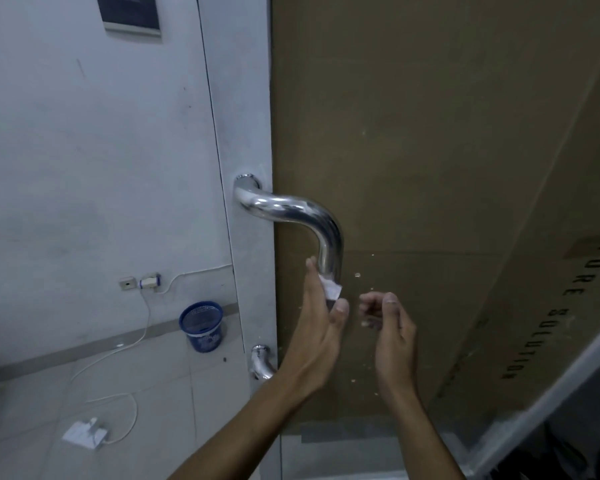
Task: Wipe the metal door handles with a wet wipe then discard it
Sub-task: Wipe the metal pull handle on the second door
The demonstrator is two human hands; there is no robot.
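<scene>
Blue waste basket (201, 325): stands on the floor against the wall, down and to the left of the door, well apart from both hands. Judged the likely place for discarding.

Metal door handle (291, 209): a polished tube, fixed at an upper mount on the door's edge strip, running right, then bending downward. Its vertical run is the long axis that matters here. A lower mount (262, 362) shows beneath, with the stretch between hidden behind the left arm.

Wet wipe (331, 289): a small white wad, pressed against the vertical run just below the bend.

Left hand (321, 320): raised from below, fingers (310, 265) extended along the far side of the tube and thumb on the near side, gripping the wipe against the metal. It is the hand in contact.

Right hand (388, 320): just beside the left, to its right, clear of the handle. Fingers loosely curled, holding nothing that can be made out.

Assessment: wiping is in progress on the vertical section. The uncleaned length appears to lie directly below the fingers, so the coming stroke should follow the tube's axis downward toward the lower mount. The left hand is best placed to do it.
</scene>
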